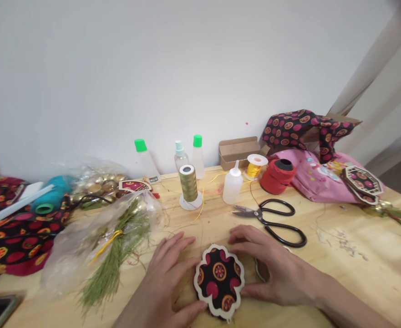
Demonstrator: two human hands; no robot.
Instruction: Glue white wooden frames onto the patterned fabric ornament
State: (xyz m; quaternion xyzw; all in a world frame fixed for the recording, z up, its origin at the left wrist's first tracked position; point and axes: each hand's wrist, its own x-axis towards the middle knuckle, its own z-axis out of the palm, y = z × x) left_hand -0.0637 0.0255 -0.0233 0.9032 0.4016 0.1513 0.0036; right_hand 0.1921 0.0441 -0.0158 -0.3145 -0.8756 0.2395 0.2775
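Observation:
A scalloped ornament, with a pale rim around dark fabric printed with magenta and orange rounds, lies on the wooden table between my hands. My left hand rests along its left side, fingers spread, thumb at its lower-left rim. On the other side my right hand is loosely curved, with thumb and fingertips apart near the right rim. Another pale-edged piece is mostly hidden beneath my right hand. Black-handled scissors lie with blades parted just beyond that hand.
Beyond my hands stand an olive thread spool, a white squeeze bottle, a yellow thread spool and a red thread cone. A green tassel bundle lies left on a plastic bag. Pink cloth is at right.

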